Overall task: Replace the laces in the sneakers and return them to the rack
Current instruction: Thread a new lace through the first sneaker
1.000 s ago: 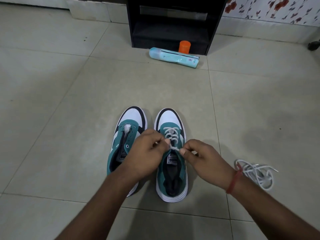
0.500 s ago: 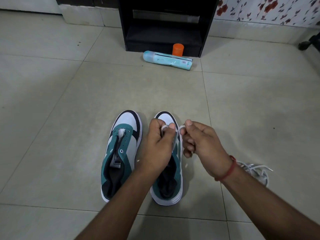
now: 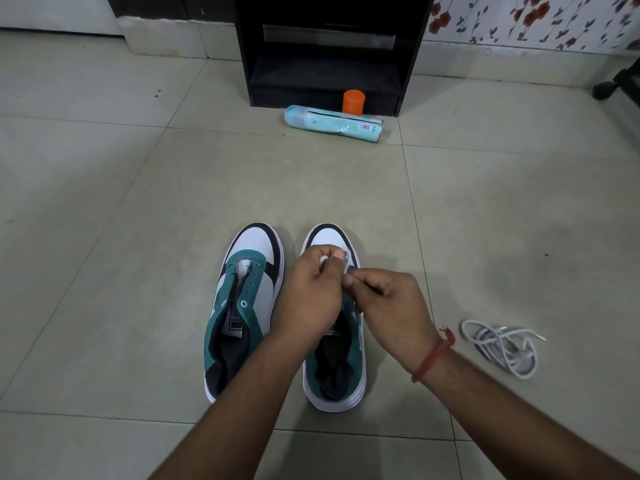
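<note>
Head view shows two teal, white and black low-top sneakers side by side on the pale tiled floor, toes toward the black open-fronted shoe rack. The left hand and right hand meet over the right-hand sneaker, each with fingers curled in a pinch on its white lace, of which only a small loop shows at the left thumb. This looks like knotting or snugging the lace near the toe; doing it well means keeping even tension on both ends, pulling low and close to the eyelets, and letting the sole stay flat on the tile. The left-hand sneaker stands unlaced just beside it. A loose tangle of white lace lies well apart to the right, likely needed next.
</note>
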